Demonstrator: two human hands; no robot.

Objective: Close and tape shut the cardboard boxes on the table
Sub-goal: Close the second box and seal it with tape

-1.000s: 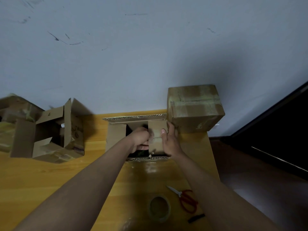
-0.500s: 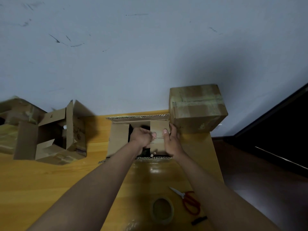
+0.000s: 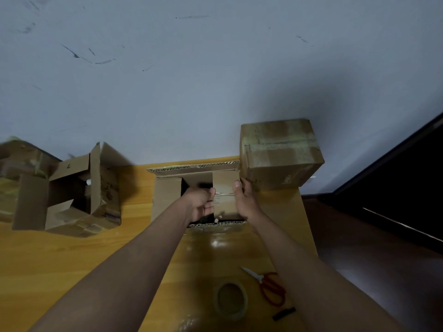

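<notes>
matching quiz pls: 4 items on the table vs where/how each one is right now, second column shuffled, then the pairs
Things:
1. taped box
2. middle box
3. tape roll
4. scissors

States:
A. flaps partly open, both hands on its right inner flap
B. lies flat near the table's front edge, left of the red handles
C. sealed, at the table's far right corner
D. red handles, blades pointing toward the far left

Pairs: 1-C, 2-A, 3-B, 4-D
</notes>
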